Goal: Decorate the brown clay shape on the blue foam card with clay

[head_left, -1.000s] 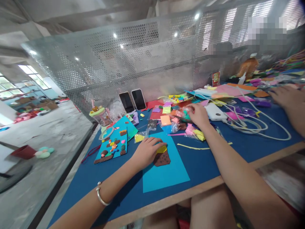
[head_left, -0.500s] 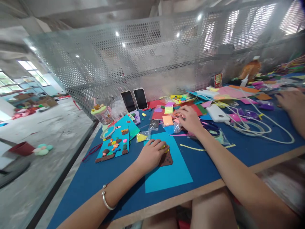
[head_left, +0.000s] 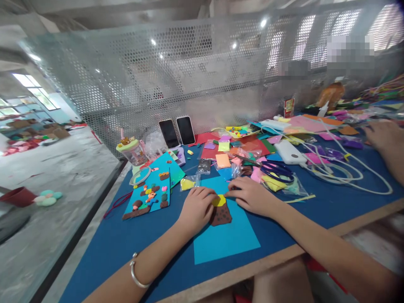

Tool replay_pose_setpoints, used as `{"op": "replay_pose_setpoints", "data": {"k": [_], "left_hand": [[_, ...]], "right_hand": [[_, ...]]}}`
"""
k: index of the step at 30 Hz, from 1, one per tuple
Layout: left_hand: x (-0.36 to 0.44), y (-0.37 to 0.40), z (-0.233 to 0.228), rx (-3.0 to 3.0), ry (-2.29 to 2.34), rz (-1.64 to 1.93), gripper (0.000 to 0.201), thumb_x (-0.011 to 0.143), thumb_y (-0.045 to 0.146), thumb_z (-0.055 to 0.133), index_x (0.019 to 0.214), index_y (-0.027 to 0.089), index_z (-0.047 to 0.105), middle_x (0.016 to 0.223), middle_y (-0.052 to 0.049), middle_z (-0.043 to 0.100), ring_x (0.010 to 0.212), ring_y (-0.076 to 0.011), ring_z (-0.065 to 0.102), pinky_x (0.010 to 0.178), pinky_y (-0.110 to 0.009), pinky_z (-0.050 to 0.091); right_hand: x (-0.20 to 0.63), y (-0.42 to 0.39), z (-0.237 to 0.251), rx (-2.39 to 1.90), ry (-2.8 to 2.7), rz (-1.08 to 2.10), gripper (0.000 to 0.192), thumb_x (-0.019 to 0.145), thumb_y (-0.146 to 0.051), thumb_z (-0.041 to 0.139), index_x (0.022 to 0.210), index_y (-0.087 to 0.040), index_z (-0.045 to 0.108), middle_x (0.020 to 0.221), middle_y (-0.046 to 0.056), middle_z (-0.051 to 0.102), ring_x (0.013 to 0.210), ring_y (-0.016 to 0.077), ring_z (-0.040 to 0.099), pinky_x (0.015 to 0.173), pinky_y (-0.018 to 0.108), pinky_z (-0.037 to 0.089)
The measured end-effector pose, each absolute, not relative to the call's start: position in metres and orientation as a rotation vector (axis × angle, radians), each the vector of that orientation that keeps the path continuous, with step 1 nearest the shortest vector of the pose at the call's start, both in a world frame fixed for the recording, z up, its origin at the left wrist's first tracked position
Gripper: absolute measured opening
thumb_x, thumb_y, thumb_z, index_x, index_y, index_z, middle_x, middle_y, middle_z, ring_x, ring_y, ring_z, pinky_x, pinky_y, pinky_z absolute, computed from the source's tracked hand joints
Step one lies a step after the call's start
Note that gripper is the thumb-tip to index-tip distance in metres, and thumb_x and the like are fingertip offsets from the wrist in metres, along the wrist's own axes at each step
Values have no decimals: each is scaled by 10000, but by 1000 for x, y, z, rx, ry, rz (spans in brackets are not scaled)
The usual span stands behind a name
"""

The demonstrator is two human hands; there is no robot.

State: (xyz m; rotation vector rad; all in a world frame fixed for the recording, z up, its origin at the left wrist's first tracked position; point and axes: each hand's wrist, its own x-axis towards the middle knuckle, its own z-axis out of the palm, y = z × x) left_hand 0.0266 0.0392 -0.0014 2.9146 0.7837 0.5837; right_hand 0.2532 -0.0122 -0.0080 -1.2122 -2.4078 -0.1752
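My left hand [head_left: 197, 210] lies palm down with its fingers stretched and slightly bent, their tips at the left edge of a flat brown clay piece [head_left: 222, 216] with dark spots. Yellow clay [head_left: 220, 200] covers the top of that piece. It all rests on a light blue sheet of paper [head_left: 227, 248]. Opposite, my right hand [head_left: 252, 196] has its fingers apart; the index fingertip is at the right edge of the yellow clay. Whether it touches is hard to tell. Behind the right hand are dark blue-handled scissors [head_left: 276, 170].
On the left stands a blue card [head_left: 148, 195] with small clay figures. Clay packets, including a yellow one [head_left: 187, 183], two phones [head_left: 185, 131], a lidded cup [head_left: 132, 151] and a white power bank [head_left: 290, 152] with cables cover the back. At far right is another person's hand [head_left: 386, 136].
My right hand has come back from the clay packets toward me, to the yellow clay, uncovering the scissors. My left fingers have drawn off the yellow clay to its left side.
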Motion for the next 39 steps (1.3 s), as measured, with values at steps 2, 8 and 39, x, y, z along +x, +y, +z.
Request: {"op": "replay_pose_setpoints", "data": {"k": [2,8,39], "left_hand": [[27,38,-2,2917,777,579,252,864,102,444,982,201,644,1046,-31,675,995,-209,571,886,-379,424],[29,36,-4,2914,787,584,236,860,103,451,958,203,642,1032,-31,676,990,-206,572,885,-369,419],[14,30,-7,2946,876,554,379,884,82,417,1143,242,642,1184,-46,614,1169,-240,474,1029,-455,345]], "right_hand": [[252,-10,-7,-1225,-2417,-148,292,853,-91,501,1027,-194,711,980,86,637,936,245,575,828,417,470],[251,-10,-6,-1271,-2430,-89,289,850,-78,488,991,-193,713,975,86,634,943,248,570,831,418,465],[245,-13,-11,-1295,-2399,-126,426,850,-54,429,1167,-231,651,1086,92,593,1066,262,486,899,453,400]]}}
